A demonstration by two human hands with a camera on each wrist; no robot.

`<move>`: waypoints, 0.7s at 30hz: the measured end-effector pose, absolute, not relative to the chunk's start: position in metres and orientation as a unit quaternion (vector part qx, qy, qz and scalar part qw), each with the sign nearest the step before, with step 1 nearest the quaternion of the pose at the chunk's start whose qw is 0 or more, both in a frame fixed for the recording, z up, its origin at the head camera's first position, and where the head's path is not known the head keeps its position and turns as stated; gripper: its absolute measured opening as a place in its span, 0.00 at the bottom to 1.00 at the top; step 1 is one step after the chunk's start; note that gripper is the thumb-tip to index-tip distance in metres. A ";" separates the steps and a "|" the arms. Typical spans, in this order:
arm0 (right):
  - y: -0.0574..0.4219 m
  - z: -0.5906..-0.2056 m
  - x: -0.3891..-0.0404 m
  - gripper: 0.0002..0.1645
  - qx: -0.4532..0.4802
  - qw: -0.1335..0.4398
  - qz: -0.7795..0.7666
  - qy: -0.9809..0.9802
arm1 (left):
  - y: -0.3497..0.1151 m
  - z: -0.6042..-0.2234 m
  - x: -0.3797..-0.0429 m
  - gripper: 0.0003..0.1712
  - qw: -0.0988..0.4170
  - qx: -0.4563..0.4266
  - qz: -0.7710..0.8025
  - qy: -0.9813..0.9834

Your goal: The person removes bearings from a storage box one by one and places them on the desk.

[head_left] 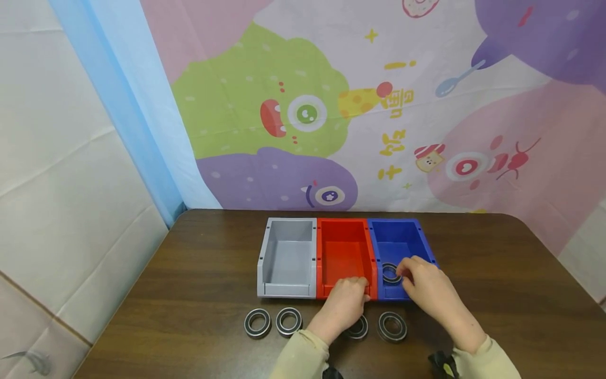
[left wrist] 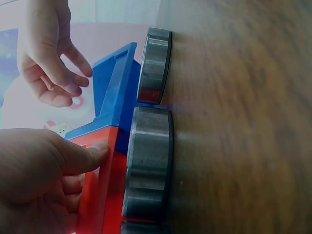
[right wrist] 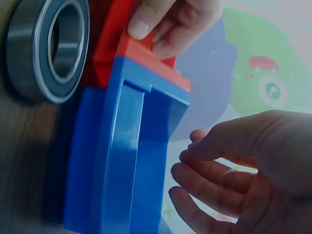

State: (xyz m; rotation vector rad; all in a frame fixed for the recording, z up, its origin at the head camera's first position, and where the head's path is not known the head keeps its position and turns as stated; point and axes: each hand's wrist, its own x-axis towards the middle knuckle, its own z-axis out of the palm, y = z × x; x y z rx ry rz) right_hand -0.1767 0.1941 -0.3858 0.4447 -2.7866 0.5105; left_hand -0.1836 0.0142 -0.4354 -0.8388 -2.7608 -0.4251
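Near the blue bin's (head_left: 394,231) front stands my right hand (head_left: 428,287), its fingers loosely bent and nothing between them in the right wrist view (right wrist: 239,170). A ball bearing (head_left: 385,275) lies inside the blue bin, close to those fingertips. My left hand (head_left: 342,308) grips the front lip of the red bin (head_left: 342,229), thumb outside and fingers over the edge in the left wrist view (left wrist: 44,161). On the table before the bins, one bearing (head_left: 381,327) lies right of the left hand; another bearing (head_left: 363,329) is partly hidden by it.
A grey bin (head_left: 289,290) adjoins the red one on the left. Two more bearings, a left one (head_left: 248,323) and a right one (head_left: 280,322), lie before it on the brown wooden table (head_left: 189,316). A cartoon-printed cloth (head_left: 265,63) hangs behind the table.
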 end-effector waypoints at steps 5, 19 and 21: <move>0.199 -0.389 -0.183 0.07 0.148 0.141 0.177 -0.963 | 0.014 -0.436 -0.184 0.05 0.115 -0.289 -0.142 -0.940; 0.204 -0.399 -0.199 0.07 0.131 0.145 0.192 -0.962 | 0.014 -0.435 -0.182 0.05 0.125 -0.291 -0.141 -0.938; 0.203 -0.400 -0.201 0.07 0.132 0.139 0.192 -0.962 | 0.014 -0.435 -0.183 0.05 0.124 -0.290 -0.141 -0.938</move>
